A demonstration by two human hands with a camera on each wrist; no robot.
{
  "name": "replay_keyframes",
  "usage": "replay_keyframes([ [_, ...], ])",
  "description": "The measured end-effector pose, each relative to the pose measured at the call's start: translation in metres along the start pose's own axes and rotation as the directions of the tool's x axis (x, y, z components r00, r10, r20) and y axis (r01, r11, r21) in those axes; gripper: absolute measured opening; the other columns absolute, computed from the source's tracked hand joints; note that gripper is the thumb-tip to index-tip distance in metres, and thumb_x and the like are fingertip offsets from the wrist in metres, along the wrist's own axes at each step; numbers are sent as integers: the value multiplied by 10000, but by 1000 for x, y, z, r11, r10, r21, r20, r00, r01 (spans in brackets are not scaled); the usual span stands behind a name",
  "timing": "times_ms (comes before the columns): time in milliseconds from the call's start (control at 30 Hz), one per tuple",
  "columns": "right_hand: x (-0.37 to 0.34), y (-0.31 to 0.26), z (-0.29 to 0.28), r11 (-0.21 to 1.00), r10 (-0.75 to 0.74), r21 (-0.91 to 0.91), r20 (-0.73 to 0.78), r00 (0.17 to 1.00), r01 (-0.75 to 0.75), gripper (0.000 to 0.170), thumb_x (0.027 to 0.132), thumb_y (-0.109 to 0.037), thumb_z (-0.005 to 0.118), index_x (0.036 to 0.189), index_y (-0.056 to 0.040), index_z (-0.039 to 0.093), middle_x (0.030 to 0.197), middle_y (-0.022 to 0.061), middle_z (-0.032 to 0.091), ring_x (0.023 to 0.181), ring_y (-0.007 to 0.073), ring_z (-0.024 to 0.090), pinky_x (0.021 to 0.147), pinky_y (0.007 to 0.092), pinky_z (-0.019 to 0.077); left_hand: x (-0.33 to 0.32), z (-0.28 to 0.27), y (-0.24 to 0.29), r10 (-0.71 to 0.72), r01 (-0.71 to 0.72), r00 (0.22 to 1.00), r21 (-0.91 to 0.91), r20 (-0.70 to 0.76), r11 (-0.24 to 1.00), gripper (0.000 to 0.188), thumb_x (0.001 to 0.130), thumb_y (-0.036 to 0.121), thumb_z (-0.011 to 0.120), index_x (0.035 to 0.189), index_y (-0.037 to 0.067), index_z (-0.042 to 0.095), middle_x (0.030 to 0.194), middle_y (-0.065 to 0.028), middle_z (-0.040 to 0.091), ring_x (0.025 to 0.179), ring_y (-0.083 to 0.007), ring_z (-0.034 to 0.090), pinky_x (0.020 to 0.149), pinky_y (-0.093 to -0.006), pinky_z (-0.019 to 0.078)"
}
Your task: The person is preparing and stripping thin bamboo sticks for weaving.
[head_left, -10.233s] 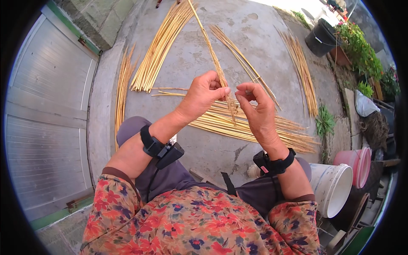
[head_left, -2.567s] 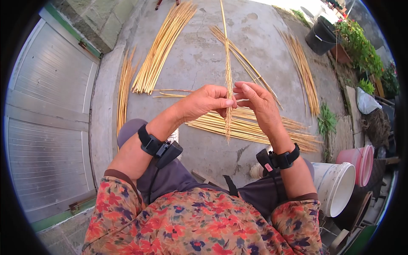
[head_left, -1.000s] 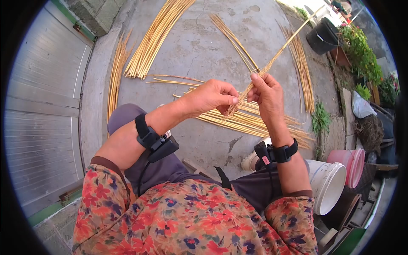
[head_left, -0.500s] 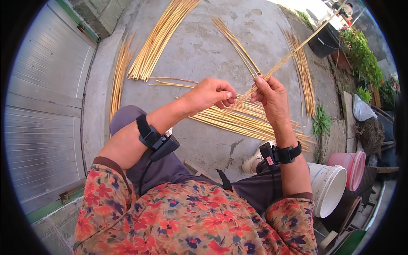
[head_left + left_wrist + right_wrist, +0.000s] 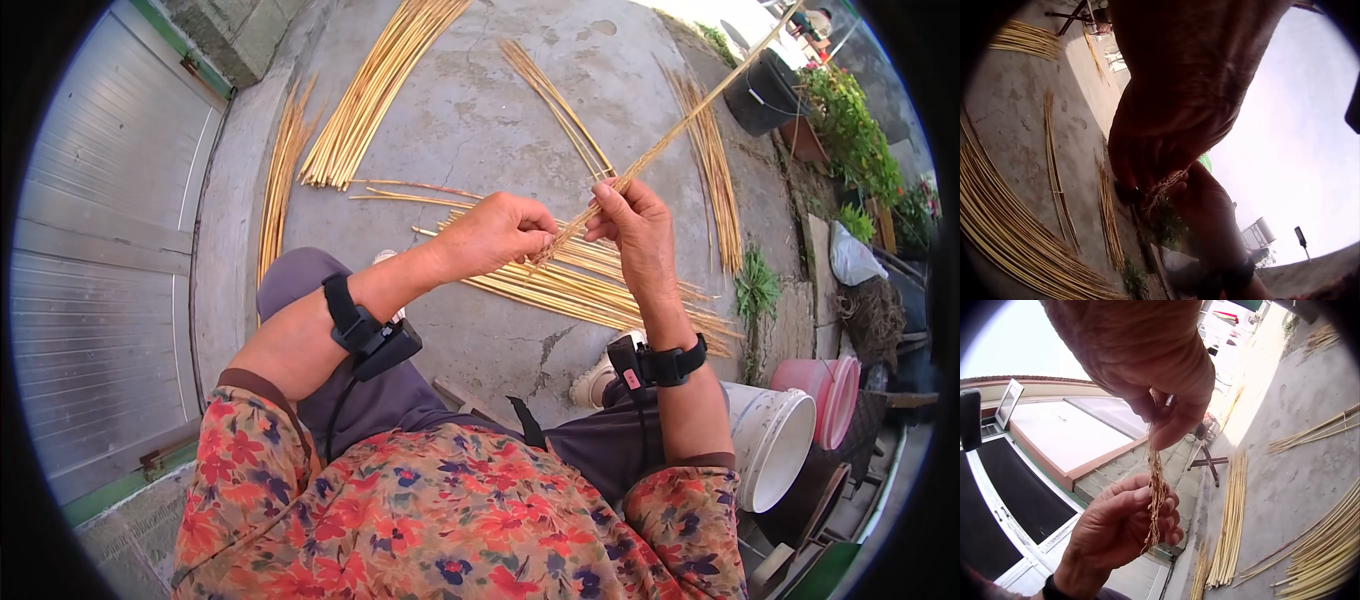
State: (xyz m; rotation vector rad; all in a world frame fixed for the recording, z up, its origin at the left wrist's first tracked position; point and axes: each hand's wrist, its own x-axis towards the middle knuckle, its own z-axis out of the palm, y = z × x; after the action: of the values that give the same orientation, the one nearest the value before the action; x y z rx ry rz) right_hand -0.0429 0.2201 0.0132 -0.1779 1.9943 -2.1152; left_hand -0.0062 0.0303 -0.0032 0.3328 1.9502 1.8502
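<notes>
Stalk piles (image 5: 375, 110) around held stalk (image 5: 700, 110)

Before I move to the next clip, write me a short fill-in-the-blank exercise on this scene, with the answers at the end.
1. Of the left hand and the right hand, the ____ one is nearer the frayed tip of the stalk.
2. The bucket nearest the right forearm is coloured ____.
3. The shirt has a printed pattern of ____.
4. The strap round the right wrist is coloured ____.

Missing words: left; white; flowers; black.
</notes>
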Motion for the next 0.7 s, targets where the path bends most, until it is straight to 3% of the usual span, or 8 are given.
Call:
replay_keyframes([
  [300, -7, -4, 5, 997, -44, -62, -19, 999, 43, 187, 862, -167, 582, 857, 19, 566, 679, 54, 561, 565, 99, 569, 493, 220, 505, 0, 0, 4, -1, 17, 997, 198, -79, 980, 162, 810, 82, 533, 880, -41, 611, 718, -41, 625, 653, -82, 559, 614, -231, 452],
  [400, -12, -6, 11, 990, -102, -102, -22, 995, 99, 182, 866, -162, 576, 857, 19, 563, 670, 52, 556, 561, 94, 564, 488, 218, 501, 0, 0, 6, 11, 26, 992, 299, -123, 954, 153, 802, 82, 534, 860, -38, 609, 705, -50, 631, 629, -90, 565, 597, -232, 453],
  [467, -13, -9, 9, 989, -126, -87, -51, 991, 122, 179, 867, -162, 575, 858, 17, 563, 669, 51, 554, 559, 92, 563, 488, 215, 499, 0, -1, 8, 32, 49, 985, 460, -167, 887, 157, 806, 100, 526, 822, -32, 611, 677, -52, 626, 615, -92, 569, 583, -238, 451],
  [500, -13, -10, 8, 987, -151, -72, -80, 985, 146, 177, 868, -162, 573, 859, 15, 564, 668, 50, 553, 557, 90, 561, 487, 213, 497, 1, -2, 1, 34, 48, 985, 461, -167, 886, 157, 806, 100, 526, 822, -32, 611, 677, -52, 626, 615, -92, 569, 583, -238, 451],
  [567, -13, -18, 3, 990, -139, -46, -90, 986, 135, 176, 867, -164, 576, 859, 11, 565, 661, 47, 552, 553, 89, 560, 487, 210, 496, 3, -5, -19, -41, 64, 987, 150, -152, 987, 192, 820, 155, 544, 783, -18, 617, 635, -44, 611, 606, -84, 560, 589, -236, 443],
  [600, -12, -21, 0, 992, -127, -16, -105, 986, 126, 174, 865, -166, 579, 859, 7, 566, 655, 44, 551, 549, 88, 558, 487, 208, 495, 3, -7, -15, -36, 59, 988, 157, -148, 986, 192, 820, 155, 544, 783, -18, 617, 635, -44, 611, 606, -84, 560, 589, -236, 443],
  [667, -11, -20, -3, 993, -104, 37, -109, 989, 109, 174, 863, -169, 582, 861, 5, 568, 652, 40, 552, 542, 90, 558, 485, 210, 495, 0, -11, -4, -85, 89, 996, 383, -28, 919, 215, 827, 194, 579, 795, -15, 617, 650, -42, 612, 617, -80, 551, 606, -227, 441],
  [700, -11, -19, -5, 993, -74, 85, -101, 992, 83, 175, 860, -171, 586, 862, 3, 569, 650, 37, 553, 536, 92, 557, 483, 212, 495, -2, -12, 3, -85, 87, 996, 383, -23, 920, 215, 827, 194, 579, 795, -15, 617, 650, -42, 612, 617, -80, 551, 606, -227, 441],
])
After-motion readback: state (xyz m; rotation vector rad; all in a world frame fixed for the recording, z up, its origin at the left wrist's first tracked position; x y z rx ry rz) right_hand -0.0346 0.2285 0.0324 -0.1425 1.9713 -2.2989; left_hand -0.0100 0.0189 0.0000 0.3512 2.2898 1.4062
